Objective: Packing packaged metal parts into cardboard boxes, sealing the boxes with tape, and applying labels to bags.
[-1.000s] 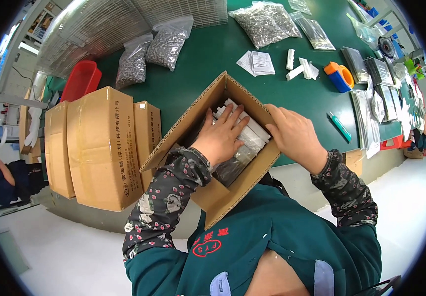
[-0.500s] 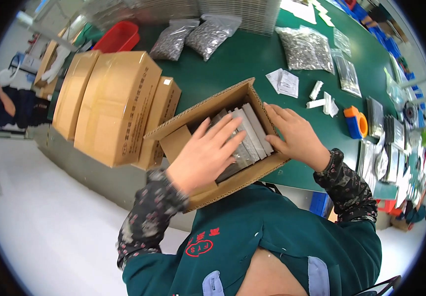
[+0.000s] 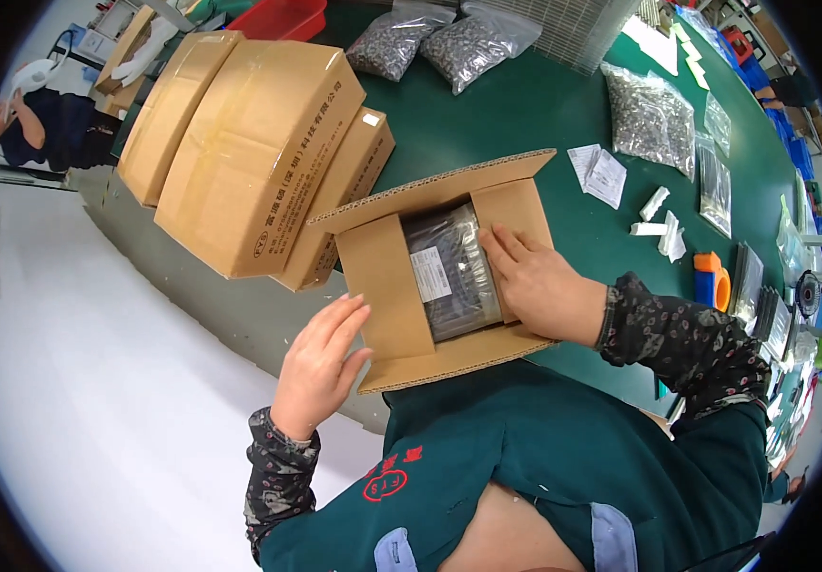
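In front of my body sits a cardboard box (image 3: 390, 319), its two short flaps folded inward and its two long flaps standing out. Between the short flaps shows a dark plastic-wrapped pack (image 3: 468, 276) with a white label (image 3: 431, 274) on it. My right hand (image 3: 539, 283) presses the right short flap down, fingers stretched over its inner edge. My left hand (image 3: 323, 360) is at the box's left side, fingers extended near the corner and holding nothing. Whether its fingertips touch the cardboard, I cannot tell.
Closed cardboard boxes (image 3: 251, 157) stand to the left. Bags of small metal parts (image 3: 652, 119) lie farther back on the green table (image 3: 525, 114). A tape dispenser (image 3: 712, 283), papers (image 3: 598, 175) and white pieces (image 3: 660, 229) lie to the right. A person (image 3: 49, 129) is at far left.
My right hand has folded the right flap inward over the contents. My left hand has come out of the box to its left side. The view has shifted.
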Available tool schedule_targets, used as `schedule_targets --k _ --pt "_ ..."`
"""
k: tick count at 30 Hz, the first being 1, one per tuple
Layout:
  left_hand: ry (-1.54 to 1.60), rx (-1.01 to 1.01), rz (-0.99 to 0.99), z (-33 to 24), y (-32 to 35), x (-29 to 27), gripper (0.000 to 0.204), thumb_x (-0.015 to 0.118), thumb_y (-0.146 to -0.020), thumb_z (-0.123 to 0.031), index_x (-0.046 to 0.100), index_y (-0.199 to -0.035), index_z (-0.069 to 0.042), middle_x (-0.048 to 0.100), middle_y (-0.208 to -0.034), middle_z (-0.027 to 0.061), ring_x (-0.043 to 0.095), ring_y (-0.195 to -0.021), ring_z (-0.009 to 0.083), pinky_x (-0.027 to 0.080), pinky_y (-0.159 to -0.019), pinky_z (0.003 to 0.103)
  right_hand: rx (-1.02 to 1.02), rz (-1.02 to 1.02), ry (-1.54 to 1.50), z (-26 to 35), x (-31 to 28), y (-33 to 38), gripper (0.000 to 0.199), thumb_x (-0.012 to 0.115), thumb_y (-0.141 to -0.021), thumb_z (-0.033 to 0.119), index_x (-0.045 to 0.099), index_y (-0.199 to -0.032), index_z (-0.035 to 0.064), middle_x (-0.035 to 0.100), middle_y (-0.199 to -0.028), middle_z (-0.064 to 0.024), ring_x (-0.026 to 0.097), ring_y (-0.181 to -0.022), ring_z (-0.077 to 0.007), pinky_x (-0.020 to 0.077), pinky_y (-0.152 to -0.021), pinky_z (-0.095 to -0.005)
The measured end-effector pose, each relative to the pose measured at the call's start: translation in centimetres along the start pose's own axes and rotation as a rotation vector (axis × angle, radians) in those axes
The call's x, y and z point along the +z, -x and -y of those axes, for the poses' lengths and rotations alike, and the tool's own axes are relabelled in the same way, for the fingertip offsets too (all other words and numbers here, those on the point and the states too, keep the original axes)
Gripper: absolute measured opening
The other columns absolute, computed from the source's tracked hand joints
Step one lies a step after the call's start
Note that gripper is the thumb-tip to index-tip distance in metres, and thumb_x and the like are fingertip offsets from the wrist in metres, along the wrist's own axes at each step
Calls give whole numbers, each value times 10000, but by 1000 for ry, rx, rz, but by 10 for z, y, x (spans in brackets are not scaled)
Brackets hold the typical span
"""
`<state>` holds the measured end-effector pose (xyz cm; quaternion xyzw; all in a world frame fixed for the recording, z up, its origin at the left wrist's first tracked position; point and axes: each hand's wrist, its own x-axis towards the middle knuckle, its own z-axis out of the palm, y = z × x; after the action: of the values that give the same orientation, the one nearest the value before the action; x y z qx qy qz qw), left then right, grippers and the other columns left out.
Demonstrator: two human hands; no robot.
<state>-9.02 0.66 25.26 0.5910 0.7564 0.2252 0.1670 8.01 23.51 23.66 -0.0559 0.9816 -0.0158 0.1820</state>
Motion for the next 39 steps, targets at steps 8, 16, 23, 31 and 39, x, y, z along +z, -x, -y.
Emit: schedule_targets --k 8,16,23,31,39 --pt "24 -67 362 -27 -14 22 862 631 -679 -502 327 -1254 63 319 -1315 233 345 -1186 341 292 -984 391 3 -88 -317 -12 3 6 721 559 -746 455 437 -1135 -139 324 -1280 -301 313 -1205 -416 308 -984 -394" --pt "-115 -7 471 -20 -35 24 897 697 -610 -468 346 -1230 77 347 -1303 224 370 -1144 331 332 -956 373 22 -185 -430 19 -2 20 798 485 -745 611 482 -1045 -129 444 -1114 -344 465 -1071 -416 413 -879 -412" --pt "-109 -21 125 9 -64 65 377 662 -688 -267 543 -963 -40 568 -982 72 521 -848 235 431 -701 337 -4 -641 -219 -38 32 -41 276 622 -713 297 492 -706 53 471 -717 -91 498 -724 -254 418 -623 -354" --pt "-161 226 -144 -2 -101 101 80 579 -718 -101 518 -756 -67 481 -754 55 475 -735 234 374 -628 334 40 -714 -268 -37 34 -41 159 636 -656 121 509 -728 59 493 -764 -83 493 -733 -249 409 -623 -346" --pt "-189 310 -281 1 -92 107 114 559 -673 -115 516 -773 -81 502 -783 53 485 -755 206 388 -651 321 178 -804 -118 -58 -24 -48 290 655 -649 146 545 -901 54 570 -882 -102 550 -772 -296 443 -677 -359"
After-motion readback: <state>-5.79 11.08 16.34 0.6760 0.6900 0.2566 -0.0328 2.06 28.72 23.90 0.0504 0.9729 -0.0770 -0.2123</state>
